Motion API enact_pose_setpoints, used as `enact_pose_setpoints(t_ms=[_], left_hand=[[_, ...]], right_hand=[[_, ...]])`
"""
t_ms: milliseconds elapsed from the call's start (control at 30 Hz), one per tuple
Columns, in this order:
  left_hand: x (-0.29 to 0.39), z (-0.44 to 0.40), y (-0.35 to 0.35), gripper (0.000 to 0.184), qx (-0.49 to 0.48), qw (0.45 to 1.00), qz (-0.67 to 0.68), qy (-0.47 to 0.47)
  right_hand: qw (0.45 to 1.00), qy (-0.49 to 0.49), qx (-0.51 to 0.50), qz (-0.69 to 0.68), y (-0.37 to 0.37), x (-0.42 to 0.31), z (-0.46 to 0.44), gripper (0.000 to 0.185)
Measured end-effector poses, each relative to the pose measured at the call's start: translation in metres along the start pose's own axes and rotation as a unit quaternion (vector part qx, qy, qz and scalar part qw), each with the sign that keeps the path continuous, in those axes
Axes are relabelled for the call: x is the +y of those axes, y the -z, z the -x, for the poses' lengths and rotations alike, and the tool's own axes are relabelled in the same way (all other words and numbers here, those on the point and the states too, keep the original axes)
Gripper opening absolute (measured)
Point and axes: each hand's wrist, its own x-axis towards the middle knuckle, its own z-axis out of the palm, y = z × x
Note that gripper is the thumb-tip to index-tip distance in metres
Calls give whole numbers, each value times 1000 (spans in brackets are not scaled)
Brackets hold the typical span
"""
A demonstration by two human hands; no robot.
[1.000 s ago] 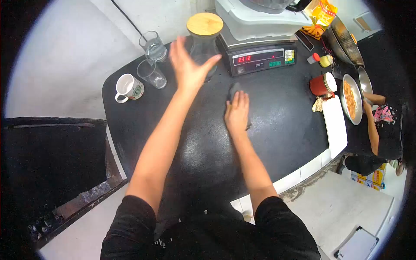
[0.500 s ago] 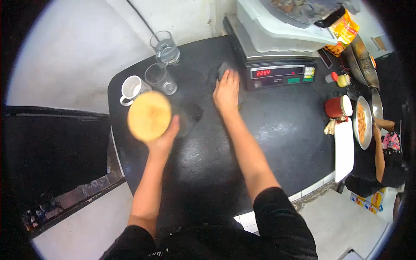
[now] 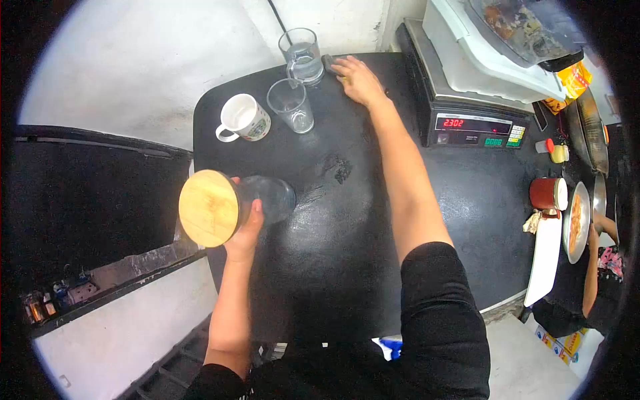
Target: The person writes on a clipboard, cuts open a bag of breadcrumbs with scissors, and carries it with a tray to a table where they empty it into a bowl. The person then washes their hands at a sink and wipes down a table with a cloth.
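Note:
A clear glass jar (image 3: 277, 200) with a round wooden lid (image 3: 208, 208) is tilted over the black table, its lid end toward me. My left hand (image 3: 245, 233) is wrapped around it just below the lid. Far back on the table, my right hand (image 3: 361, 81) presses a small dark cloth (image 3: 329, 63) under its fingertips, close to a glass mug (image 3: 304, 61) with clear liquid in it. Nearer to me stand an empty clear glass (image 3: 291, 107) and a white mug (image 3: 244, 118). A wet patch (image 3: 339, 169) shows on the tabletop between my arms.
Right of my arm, a digital scale (image 3: 473, 127) bears a white plastic tub (image 3: 460, 60). Along the right edge are a red jar (image 3: 547, 194), a white board (image 3: 545, 257) and a metal bowl (image 3: 584, 217) of food. Another person's arm (image 3: 591, 273) reaches to the bowl.
My right hand has slid the cloth farther back, from beside the scale toward the glass mug. The jar in my left hand has shifted nearer to me and tilted more. The scale reading has changed.

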Motion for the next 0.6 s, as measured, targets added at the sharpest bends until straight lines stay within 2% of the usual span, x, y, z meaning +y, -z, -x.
enact_pose_setpoints(t_ms=[67, 133, 167, 200, 233, 300, 333, 400, 433, 500, 567, 600], left_hand=[[-2, 1, -3, 56, 21, 999, 22, 12], [-2, 2, -4, 60, 13, 999, 26, 19], [-4, -1, -5, 64, 11, 999, 28, 22], [-5, -1, -4, 62, 14, 999, -44, -2], [-4, -3, -5, 60, 14, 999, -35, 7], [-1, -4, -8, 55, 24, 1000, -4, 21], [-7, -5, -8, 53, 26, 1000, 8, 14], [-4, -5, -10, 49, 16, 999, 20, 21], [7, -6, -18, 49, 31, 994, 77, 70], [10, -7, -33, 48, 20, 992, 103, 74], [16, -11, -60, 48, 15, 992, 117, 35], [21, -14, -75, 47, 18, 992, 126, 6]], right_hand=[[999, 36, 0, -9, 9, 0, 24, 33], [996, 16, -17, -80, 31, -28, 68, 33], [989, 38, -15, -144, 44, -49, 99, 33], [991, 53, -83, -93, 49, -72, 133, 32], [990, 95, -71, -82, 71, -106, 174, 31], [954, 167, -162, -191, 100, -137, 249, 30], [957, 155, -164, -185, 101, -121, 261, 30], [966, 200, -130, -96, 98, -73, 273, 30], [987, 131, -93, -22, 104, -46, 255, 31], [997, -43, 51, 46, 114, -30, 219, 39], [971, -121, 8, 206, 89, -65, 222, 44], [977, -58, 8, 207, 74, -85, 239, 45]])
